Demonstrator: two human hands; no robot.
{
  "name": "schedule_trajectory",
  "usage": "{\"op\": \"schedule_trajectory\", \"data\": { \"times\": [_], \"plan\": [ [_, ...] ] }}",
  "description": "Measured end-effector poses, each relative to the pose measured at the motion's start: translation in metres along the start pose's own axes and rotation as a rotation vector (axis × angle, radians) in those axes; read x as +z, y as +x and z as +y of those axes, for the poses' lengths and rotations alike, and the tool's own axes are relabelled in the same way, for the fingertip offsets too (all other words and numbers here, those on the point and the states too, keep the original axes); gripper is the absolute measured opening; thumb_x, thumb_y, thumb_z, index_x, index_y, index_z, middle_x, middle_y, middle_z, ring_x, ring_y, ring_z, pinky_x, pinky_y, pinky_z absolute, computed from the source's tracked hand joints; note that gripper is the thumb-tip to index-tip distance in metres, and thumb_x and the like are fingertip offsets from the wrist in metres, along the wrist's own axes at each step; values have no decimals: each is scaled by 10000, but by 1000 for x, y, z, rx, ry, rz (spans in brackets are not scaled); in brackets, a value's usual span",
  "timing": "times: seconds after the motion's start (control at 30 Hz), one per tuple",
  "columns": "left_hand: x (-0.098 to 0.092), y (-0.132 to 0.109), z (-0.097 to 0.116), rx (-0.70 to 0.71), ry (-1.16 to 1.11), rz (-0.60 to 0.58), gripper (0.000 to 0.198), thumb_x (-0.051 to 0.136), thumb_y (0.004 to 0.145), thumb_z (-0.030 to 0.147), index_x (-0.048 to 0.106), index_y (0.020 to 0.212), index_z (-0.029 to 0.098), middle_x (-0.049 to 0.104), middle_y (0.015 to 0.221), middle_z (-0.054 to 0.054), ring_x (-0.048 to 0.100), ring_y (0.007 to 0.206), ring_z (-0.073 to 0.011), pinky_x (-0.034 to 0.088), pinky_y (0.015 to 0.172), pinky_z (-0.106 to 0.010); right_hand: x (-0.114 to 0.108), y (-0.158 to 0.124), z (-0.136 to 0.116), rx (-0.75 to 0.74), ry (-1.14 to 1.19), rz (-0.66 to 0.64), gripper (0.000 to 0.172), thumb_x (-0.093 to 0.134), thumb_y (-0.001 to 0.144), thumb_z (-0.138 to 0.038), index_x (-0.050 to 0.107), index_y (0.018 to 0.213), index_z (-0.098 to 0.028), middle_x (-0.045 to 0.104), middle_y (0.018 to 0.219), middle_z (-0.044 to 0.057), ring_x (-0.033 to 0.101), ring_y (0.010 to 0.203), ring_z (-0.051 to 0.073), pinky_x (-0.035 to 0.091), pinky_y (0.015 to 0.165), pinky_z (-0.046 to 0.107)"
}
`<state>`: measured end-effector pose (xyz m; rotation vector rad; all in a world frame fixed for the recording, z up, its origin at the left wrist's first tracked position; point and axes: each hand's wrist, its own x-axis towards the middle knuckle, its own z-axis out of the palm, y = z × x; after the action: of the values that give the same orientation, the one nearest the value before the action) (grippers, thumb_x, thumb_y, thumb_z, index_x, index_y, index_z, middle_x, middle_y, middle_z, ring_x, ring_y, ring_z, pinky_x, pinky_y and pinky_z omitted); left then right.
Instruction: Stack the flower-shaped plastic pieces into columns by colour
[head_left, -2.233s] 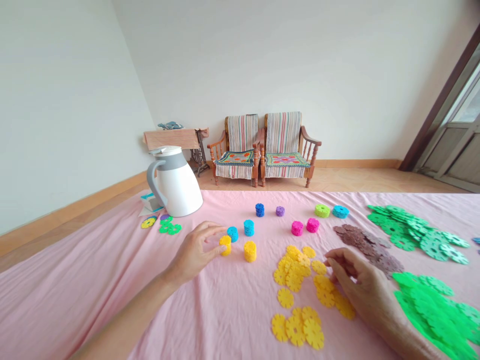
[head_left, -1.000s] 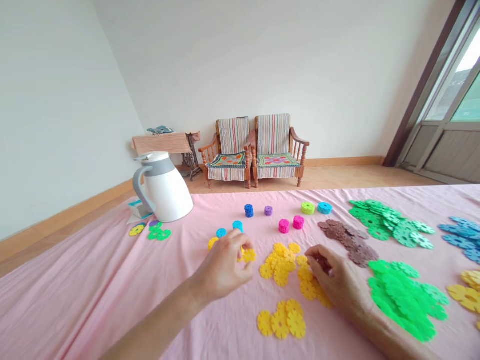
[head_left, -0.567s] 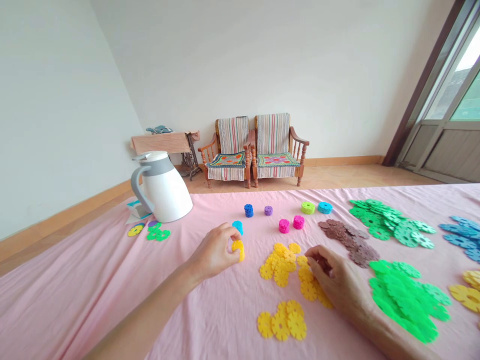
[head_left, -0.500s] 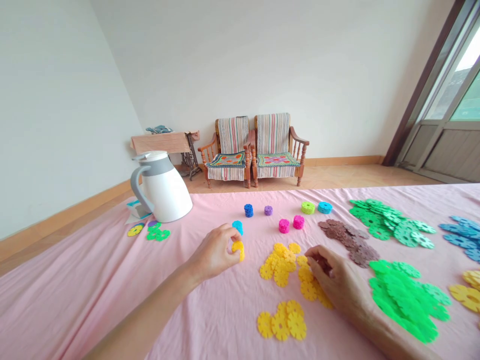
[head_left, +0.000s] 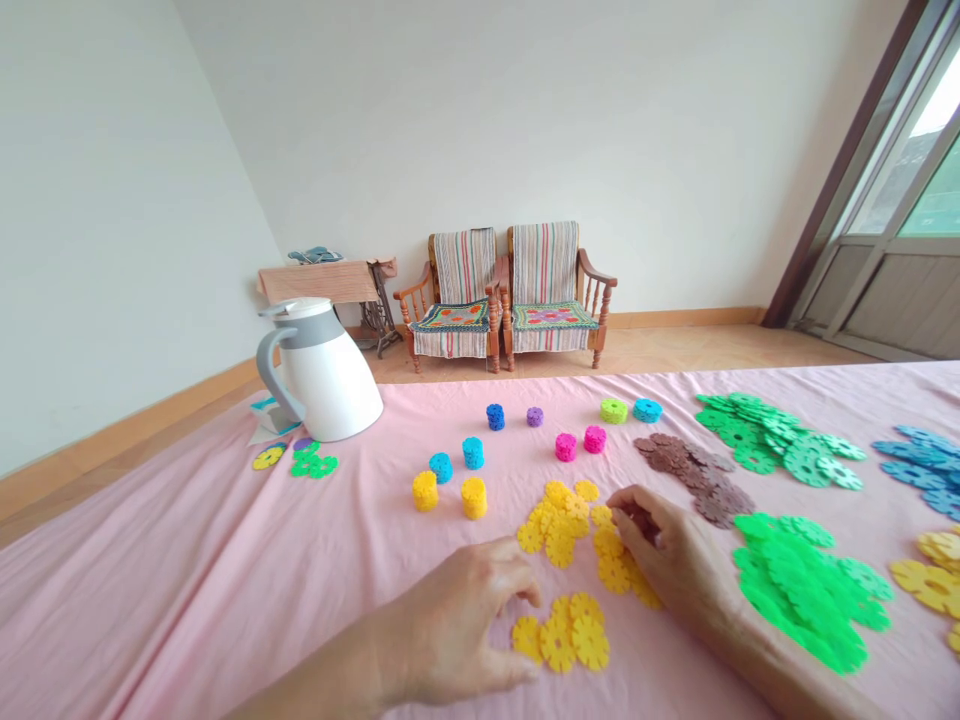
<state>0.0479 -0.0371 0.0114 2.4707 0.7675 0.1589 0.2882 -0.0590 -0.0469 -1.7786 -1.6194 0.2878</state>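
My left hand (head_left: 457, 630) lies low on the pink cloth (head_left: 187, 600), its fingers spread at the edge of a cluster of yellow flower-shaped plastic discs (head_left: 561, 635) and holding nothing. My right hand (head_left: 660, 540) rests farther right, its fingers curled over a loose spread of yellow discs (head_left: 611, 560). Whether those fingers grip any disc is hidden. Two yellow disc stacks (head_left: 425, 491) (head_left: 474, 497) stand upright beyond my left hand, and two cyan stacks (head_left: 472, 452) stand behind them.
Small blue, purple, pink and lime stacks (head_left: 566, 447) stand in a row farther back. Piles of brown (head_left: 690, 475), green (head_left: 799, 590) and blue (head_left: 915, 465) discs lie to the right. A white jug (head_left: 322, 385) stands at the back left.
My left hand has let go of the yellow stack, which now stands upright, and has moved down and right to the lower yellow discs. My right hand has barely moved.
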Motion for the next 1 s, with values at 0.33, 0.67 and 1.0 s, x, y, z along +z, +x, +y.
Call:
{"op": "schedule_trajectory", "data": {
  "times": [0.33,0.67,1.0],
  "plan": [
    [19,0,-3,-50,21,53,231,610,598,91,566,801,193,559,814,5,529,727,-146,419,630,-227,0,0,0,4,-8,-7,198,414,824,-306,587,798,-214,606,595,-16,546,514,135,370,487,237],
    [-39,-3,-47,-162,149,442,197,513,650,103,557,817,197,550,779,9,517,693,-147,408,638,-255,1,1,0,-3,-5,-5,196,418,819,-311,588,788,-217,611,584,-18,546,493,133,372,465,234],
    [-58,-9,-103,-263,175,527,206,551,638,151,606,833,194,599,804,7,544,710,-159,427,656,-259,2,0,1,-19,-9,14,204,424,819,-311,603,783,-220,600,565,-23,535,476,127,356,449,228]
  ]
}}
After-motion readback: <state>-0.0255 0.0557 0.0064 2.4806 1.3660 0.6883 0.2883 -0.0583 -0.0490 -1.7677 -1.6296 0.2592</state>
